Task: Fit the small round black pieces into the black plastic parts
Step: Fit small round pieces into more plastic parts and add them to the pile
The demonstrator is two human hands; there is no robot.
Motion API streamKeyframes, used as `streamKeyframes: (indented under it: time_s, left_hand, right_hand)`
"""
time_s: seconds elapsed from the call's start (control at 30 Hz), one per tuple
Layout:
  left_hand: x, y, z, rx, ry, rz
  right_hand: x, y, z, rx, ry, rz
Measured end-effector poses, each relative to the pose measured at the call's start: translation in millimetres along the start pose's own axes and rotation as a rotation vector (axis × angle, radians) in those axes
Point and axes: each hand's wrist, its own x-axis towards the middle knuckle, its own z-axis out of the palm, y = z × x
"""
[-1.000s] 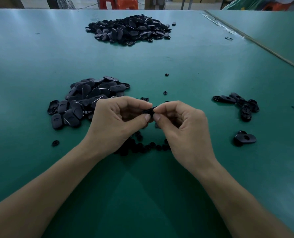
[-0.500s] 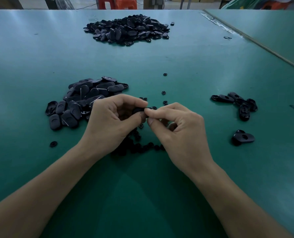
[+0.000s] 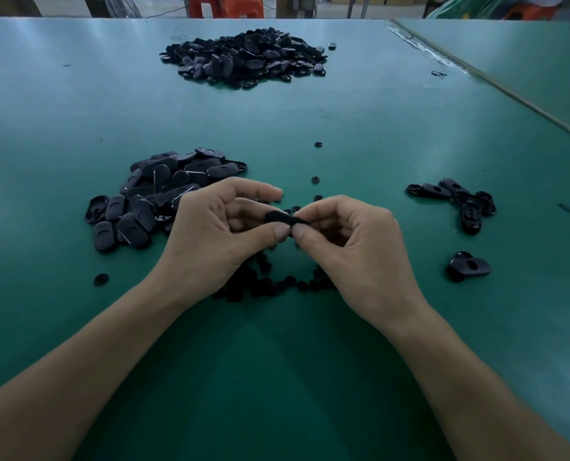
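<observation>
Head view: over the middle of the green table point(image 3: 277, 377), toward its near edge, both hands meet around one black plastic part point(image 3: 278, 217). The left hand point(image 3: 217, 234) pinches the part's left end between thumb and curled fingers point(image 3: 263, 191). The right hand point(image 3: 353, 251) has its thumb and forefinger tips narrowed onto the right end. Both thumbs nearly touch below the part. Whether a small round piece already sits in it cannot be told, since the fingertips hide that spot.

Under and between the wrists a scatter of small round black pieces point(image 3: 270, 287) lies on the table. A few loose ones point(image 3: 316, 179) lie further toward the far edge. One more point(image 3: 100, 279) lies alone on the left.

A heap of black plastic parts point(image 3: 157, 197) sits just left of the left hand. A larger heap point(image 3: 243, 56) lies near the far edge. Toward the right edge there is a small cluster of parts point(image 3: 456, 201), and a single part point(image 3: 470, 266) lies nearer, apart from it.
</observation>
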Motion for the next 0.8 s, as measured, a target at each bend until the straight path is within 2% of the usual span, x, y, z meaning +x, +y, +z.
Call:
streamKeyframes:
  time_s: [0.43,0.6,0.8]
  left_hand:
    - [0.4,-1.8,0.2,0.060,-0.010,0.045]
    - [0.6,-1.9,-2.3,0.017,0.012,0.035]
    - [1.6,-3.9,-3.3,0.077,0.023,0.073]
  right_hand:
    - [0.1,-0.2,1.6,-0.029,-0.003,0.091]
    - [-0.8,-2.6,1.9,-0.004,-0.012,0.066]
    - [-1.4,-4.1,2.5,-0.027,0.003,0.032]
